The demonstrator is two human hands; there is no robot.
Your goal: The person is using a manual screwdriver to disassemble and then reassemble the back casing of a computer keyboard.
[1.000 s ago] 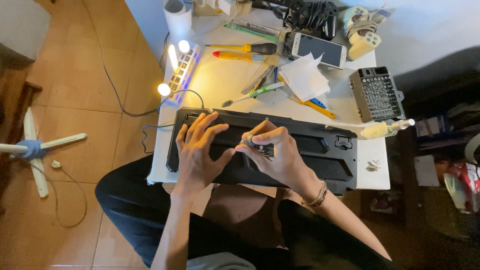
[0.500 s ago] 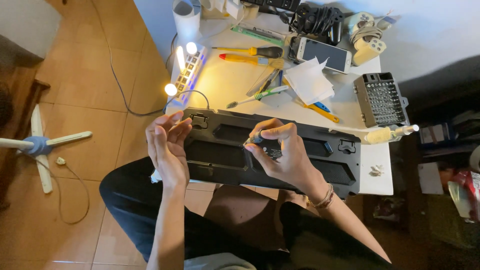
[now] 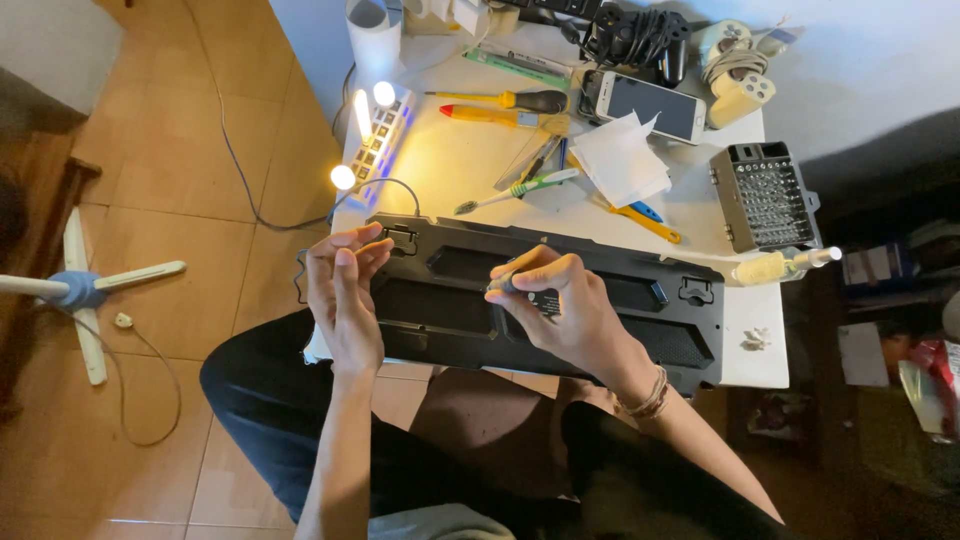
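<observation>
The right hand [image 3: 565,310] is curled, thumb and fingers pinched around a small dark screwdriver [image 3: 503,284] whose tip points left and down at the back of a long black keyboard [image 3: 450,300]. The heel of this hand rests over the keyboard's middle.

The left hand [image 3: 345,290] is raised just off the keyboard's left end, fingers drawn together with thumb meeting fingertips. Whether something tiny sits between them cannot be told. It hovers at the near left corner of the white tabletop [image 3: 460,160].

The keyboard lies upside down along the near edge of the tabletop, running from its left edge almost to its right edge, directly under the right hand and just right of the left hand.

Behind it, toward the far edge, lie a yellow-handled screwdriver [image 3: 500,99], a red-and-yellow one [image 3: 500,116] and a phone [image 3: 645,104]. A folded white paper [image 3: 620,160] lies mid-table, a green toothbrush [image 3: 515,190] beside it. A grey bit case [image 3: 765,195] stands at the right edge. A lit power strip [image 3: 378,140] lies along the left edge.
</observation>
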